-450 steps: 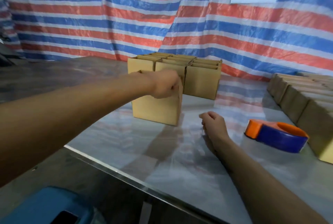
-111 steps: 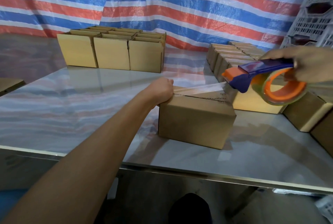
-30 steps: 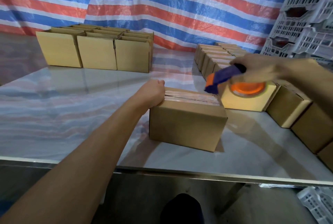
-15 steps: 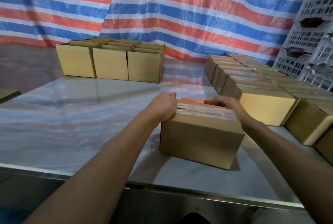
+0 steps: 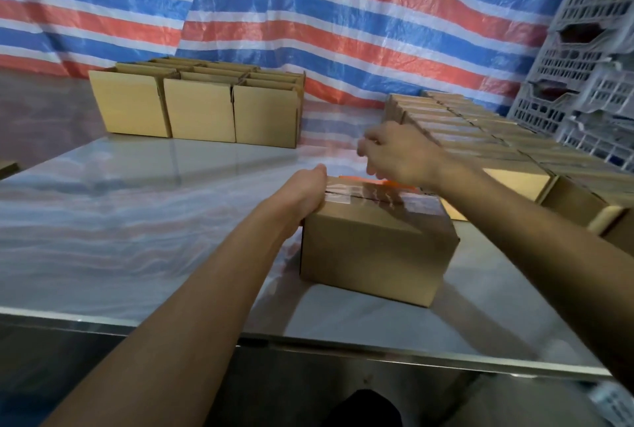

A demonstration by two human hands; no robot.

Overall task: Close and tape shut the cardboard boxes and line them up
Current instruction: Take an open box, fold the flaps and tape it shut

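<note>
A closed cardboard box [image 5: 374, 248] sits near the table's front edge, with clear tape [image 5: 360, 194] along its top seam. My left hand [image 5: 308, 188] grips the box's upper left edge, its fingers hidden behind the hand. My right hand [image 5: 394, 155] hovers a little above the box's far edge, blurred, fingers loosely bent and holding nothing. Just behind the box, below that hand, an orange sliver of the tape dispenser [image 5: 353, 179] shows on the table; the rest of it is hidden.
A block of open-topped boxes [image 5: 202, 107] stands at the back left of the glossy table [image 5: 137, 220]. Several taped boxes [image 5: 480, 138] run in rows along the right. Stacked grey plastic crates [image 5: 590, 66] rise at the far right before a striped tarp.
My right hand has lifted off the box's far right edge and now hangs above it. The dispenser it carried a second ago lies behind the box. My left hand has stayed on the box.
</note>
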